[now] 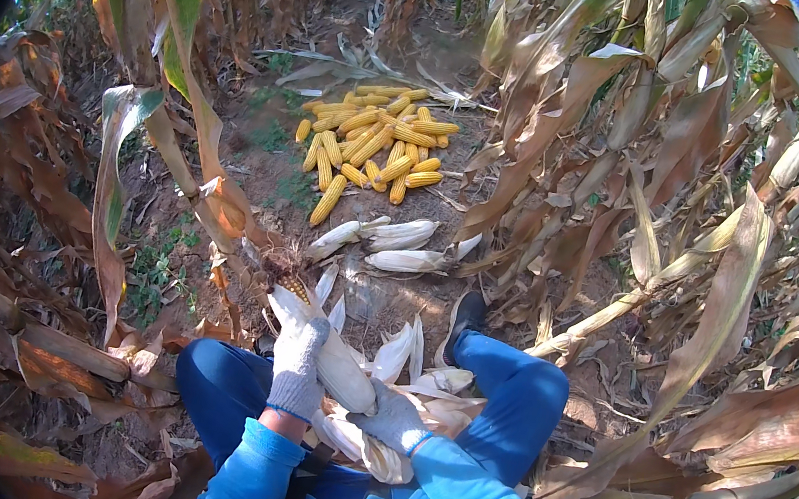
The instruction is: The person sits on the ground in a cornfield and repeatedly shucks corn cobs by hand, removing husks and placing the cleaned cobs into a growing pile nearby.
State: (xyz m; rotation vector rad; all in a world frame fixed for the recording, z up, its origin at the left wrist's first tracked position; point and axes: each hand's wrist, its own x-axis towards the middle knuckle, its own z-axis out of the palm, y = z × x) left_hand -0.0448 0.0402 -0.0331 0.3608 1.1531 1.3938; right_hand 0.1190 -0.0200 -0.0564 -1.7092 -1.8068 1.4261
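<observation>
Both my hands wear knitted work gloves and hold one ear of corn (338,372) across my lap. My left hand (298,369) wraps around the upper half of its pale husk. Some yellow kernels and dark brown silk show at the ear's tip, where the husk is parted. At the lower, butt end my right hand (393,415) grips the ear from the right; its fingertips are partly hidden. Loose dry husks (383,459) lie beneath my hands and between my legs.
Husked yellow cobs (377,133) lie heaped on the bare soil ahead. Nearer are several ears still in husk (406,259). Dry corn stalks (634,307) lean in from the right, and another stalk (180,164) slants down at left. My shoe (463,326) rests beside the husks.
</observation>
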